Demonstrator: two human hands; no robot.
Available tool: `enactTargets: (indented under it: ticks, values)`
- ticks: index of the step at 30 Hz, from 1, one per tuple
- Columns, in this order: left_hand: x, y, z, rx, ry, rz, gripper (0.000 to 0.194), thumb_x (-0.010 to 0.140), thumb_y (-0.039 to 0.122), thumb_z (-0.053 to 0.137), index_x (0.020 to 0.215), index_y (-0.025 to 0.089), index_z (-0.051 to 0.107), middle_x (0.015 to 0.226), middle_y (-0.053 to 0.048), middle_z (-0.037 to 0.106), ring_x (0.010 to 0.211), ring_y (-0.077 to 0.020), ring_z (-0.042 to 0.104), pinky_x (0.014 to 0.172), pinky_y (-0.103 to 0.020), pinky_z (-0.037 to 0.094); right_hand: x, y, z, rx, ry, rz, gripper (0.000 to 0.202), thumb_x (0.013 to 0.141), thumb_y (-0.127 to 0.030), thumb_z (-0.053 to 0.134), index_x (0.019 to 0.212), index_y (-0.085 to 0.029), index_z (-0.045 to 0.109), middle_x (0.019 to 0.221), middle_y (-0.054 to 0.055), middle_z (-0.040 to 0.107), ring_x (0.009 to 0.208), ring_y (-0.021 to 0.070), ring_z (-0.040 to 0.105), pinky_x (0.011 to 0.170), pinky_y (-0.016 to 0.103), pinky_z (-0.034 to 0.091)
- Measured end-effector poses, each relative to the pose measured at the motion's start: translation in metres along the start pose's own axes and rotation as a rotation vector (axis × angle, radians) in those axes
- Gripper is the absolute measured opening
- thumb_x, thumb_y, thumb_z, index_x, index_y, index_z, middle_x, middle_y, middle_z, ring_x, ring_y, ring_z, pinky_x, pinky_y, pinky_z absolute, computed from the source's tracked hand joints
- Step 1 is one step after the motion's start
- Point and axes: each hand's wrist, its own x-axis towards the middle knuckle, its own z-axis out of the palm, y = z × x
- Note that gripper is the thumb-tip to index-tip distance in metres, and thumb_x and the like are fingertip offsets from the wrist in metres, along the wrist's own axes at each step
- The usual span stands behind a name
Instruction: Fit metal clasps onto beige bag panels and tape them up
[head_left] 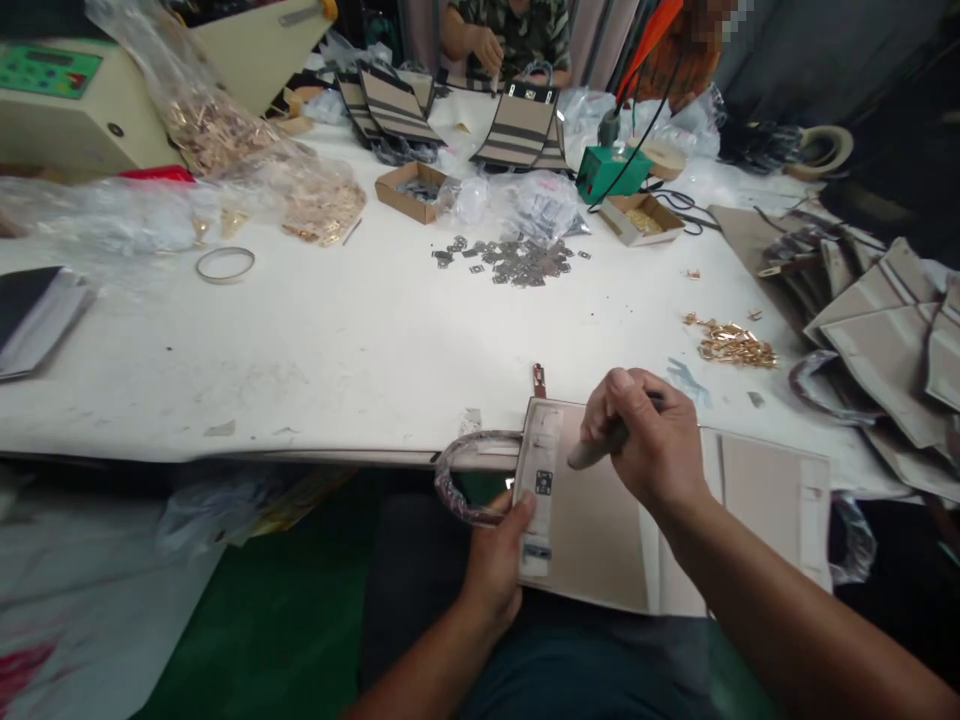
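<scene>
A beige bag panel (pixel 600 540) lies opened out across my lap and the table's front edge, its inner side up. My left hand (pixel 495 560) pinches its left edge, thumb on top and fingers underneath. Beside that thumb, a small dark metal plate (pixel 544 483) sits on the pale strip along the edge. A plastic-wrapped handle (pixel 450 480) loops out to the left, and a brown strap with a metal fitting (pixel 538 380) sticks out at the top. In my right hand (pixel 645 430), closed above the panel, is a thick grey rod-shaped tool (pixel 596 450), its blunt end pointing down-left.
Loose metal plates (pixel 525 262) and gold-coloured fasteners (pixel 731 343) lie on the white table (pixel 337 340). Stacked bag pieces (pixel 885 330) crowd the right side. A tape roll (pixel 225 264) and a machine (pixel 82 110) are at left. Across the table, a person (pixel 517 40) sits near bags.
</scene>
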Motion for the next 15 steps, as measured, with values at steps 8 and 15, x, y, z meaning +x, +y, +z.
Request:
enactTargets:
  ticks: [8, 15]
  values:
    - [0.005, 0.008, 0.028, -0.071, 0.058, -0.025, 0.040, 0.065, 0.037, 0.089, 0.093, 0.012, 0.074, 0.081, -0.008, 0.078, 0.081, -0.0261, 0.075, 0.075, -0.032, 0.057, -0.009, 0.032, 0.002, 0.309, 0.202, -0.070, 0.042, 0.093, -0.043, 0.067, 0.063, -0.021, 0.047, 0.054, -0.006, 0.046, 0.045, 0.0097, 0.047, 0.045, 0.024, 0.044]
    - [0.006, 0.005, 0.027, -0.040, 0.078, -0.009, 0.039, 0.065, 0.039, 0.088, 0.090, 0.013, 0.073, 0.076, -0.007, 0.076, 0.070, -0.0219, 0.072, 0.070, -0.031, 0.055, -0.013, 0.044, 0.004, 0.349, 0.175, -0.111, 0.042, 0.095, -0.040, 0.063, 0.063, -0.022, 0.042, 0.052, -0.007, 0.042, 0.041, 0.0083, 0.039, 0.039, 0.023, 0.034]
